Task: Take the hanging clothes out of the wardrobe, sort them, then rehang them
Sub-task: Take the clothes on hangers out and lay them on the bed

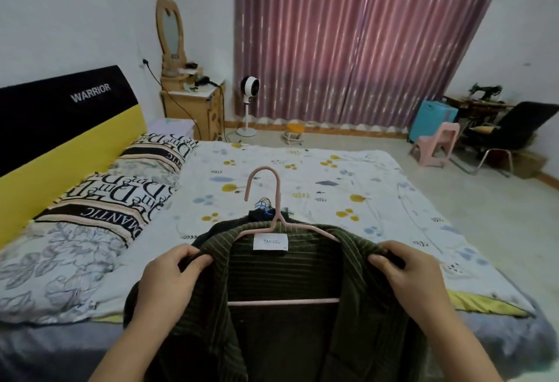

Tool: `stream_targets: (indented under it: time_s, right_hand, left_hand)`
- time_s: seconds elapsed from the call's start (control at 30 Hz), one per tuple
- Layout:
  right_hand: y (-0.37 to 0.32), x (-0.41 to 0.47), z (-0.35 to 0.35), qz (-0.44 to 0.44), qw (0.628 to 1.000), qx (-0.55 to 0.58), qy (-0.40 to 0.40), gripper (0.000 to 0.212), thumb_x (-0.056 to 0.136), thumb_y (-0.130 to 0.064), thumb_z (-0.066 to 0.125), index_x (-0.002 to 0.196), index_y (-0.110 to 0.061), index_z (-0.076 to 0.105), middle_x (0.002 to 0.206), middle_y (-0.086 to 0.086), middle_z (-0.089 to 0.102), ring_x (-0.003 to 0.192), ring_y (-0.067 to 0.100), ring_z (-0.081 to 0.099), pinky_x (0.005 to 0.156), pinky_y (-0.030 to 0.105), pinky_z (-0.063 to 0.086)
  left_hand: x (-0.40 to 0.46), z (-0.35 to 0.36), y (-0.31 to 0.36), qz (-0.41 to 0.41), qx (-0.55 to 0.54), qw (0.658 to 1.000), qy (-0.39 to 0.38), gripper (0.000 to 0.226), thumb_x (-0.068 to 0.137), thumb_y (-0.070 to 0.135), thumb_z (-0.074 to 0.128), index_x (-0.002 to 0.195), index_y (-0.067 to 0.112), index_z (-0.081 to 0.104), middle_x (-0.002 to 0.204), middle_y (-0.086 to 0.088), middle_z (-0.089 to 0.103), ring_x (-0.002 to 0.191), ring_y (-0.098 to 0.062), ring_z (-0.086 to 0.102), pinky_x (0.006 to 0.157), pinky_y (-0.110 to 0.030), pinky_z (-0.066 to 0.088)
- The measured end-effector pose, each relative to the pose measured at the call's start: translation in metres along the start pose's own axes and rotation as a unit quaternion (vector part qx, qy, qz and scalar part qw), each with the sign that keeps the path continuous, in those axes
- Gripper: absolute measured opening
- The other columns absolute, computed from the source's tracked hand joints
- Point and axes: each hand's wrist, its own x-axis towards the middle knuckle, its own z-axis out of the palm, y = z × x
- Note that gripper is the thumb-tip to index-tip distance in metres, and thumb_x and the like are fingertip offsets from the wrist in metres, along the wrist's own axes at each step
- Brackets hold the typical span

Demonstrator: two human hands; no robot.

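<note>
A dark green striped corduroy jacket [287, 285] on a thin pink wire hanger [273, 224] is held up over the near edge of the bed [423, 230], its white neck label facing up. The left hand [169, 279] has its grip closed round the jacket's left shoulder, fingers curled into the cloth; the right hand [405, 276] pinches the right shoulder the same way. Just beyond the hanger's hook a small dark heap of clothing [260, 212] lies on the floral white quilt [332, 188]. Two lettered pillows [127, 197] sit along the bed's left edge against a black and yellow headboard [60, 127]. Past the far edge stand a white pedestal fan [248, 100], a wooden dressing table with an oval mirror [187, 100], pink striped curtains [363, 43], a pink plastic chair [435, 146] and a black chair [514, 133].
</note>
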Motion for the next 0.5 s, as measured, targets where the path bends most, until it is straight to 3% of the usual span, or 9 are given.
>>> stream_targets:
  time_s: [0.07, 0.23, 0.4, 0.5]
  right_hand:
    - [0.003, 0.027, 0.018, 0.018, 1.0, -0.013, -0.001, 0.034, 0.079, -0.013, 0.073, 0.058, -0.03, 0.052, 0.053, 0.001, 0.057, 0.069, 0.012, 0.055, 0.054, 0.023, 0.035]
    - [0.003, 0.095, 0.06, 0.052, 0.998, -0.034, 0.003, 0.037, 0.079, -0.016, 0.072, 0.058, -0.035, 0.049, 0.054, -0.008, 0.056, 0.062, -0.002, 0.055, 0.057, 0.016, 0.037]
    - [0.006, 0.154, 0.092, 0.092, 0.994, -0.061, -0.004, 0.018, 0.082, -0.021, 0.07, 0.07, -0.026, 0.058, 0.063, -0.001, 0.061, 0.067, 0.02, 0.057, 0.061, 0.031, 0.038]
    - [0.012, 0.186, 0.109, 0.104, 0.992, -0.067, -0.005, 0.004, 0.083, -0.022, 0.069, 0.081, -0.019, 0.066, 0.077, 0.004, 0.068, 0.081, 0.024, 0.061, 0.067, 0.029, 0.038]
  left_hand:
    - [0.035, 0.013, -0.008, -0.002, 0.005, 1.0, -0.004, 0.025, 0.082, 0.019, 0.068, 0.063, 0.03, 0.057, 0.071, 0.003, 0.064, 0.072, -0.017, 0.056, 0.06, -0.028, 0.039]
    - [0.121, 0.047, -0.024, 0.002, 0.01, 1.0, -0.025, 0.022, 0.085, 0.021, 0.065, 0.065, 0.026, 0.057, 0.069, -0.001, 0.063, 0.072, -0.022, 0.057, 0.063, -0.035, 0.04]
    - [0.194, 0.077, -0.035, -0.005, 0.013, 0.999, -0.035, 0.007, 0.085, 0.022, 0.065, 0.08, 0.016, 0.065, 0.084, -0.008, 0.067, 0.084, -0.028, 0.058, 0.067, -0.032, 0.037]
    - [0.229, 0.091, -0.037, 0.001, 0.014, 0.999, -0.031, 0.009, 0.085, 0.021, 0.065, 0.082, 0.014, 0.066, 0.087, -0.007, 0.066, 0.088, -0.028, 0.058, 0.07, -0.032, 0.038]
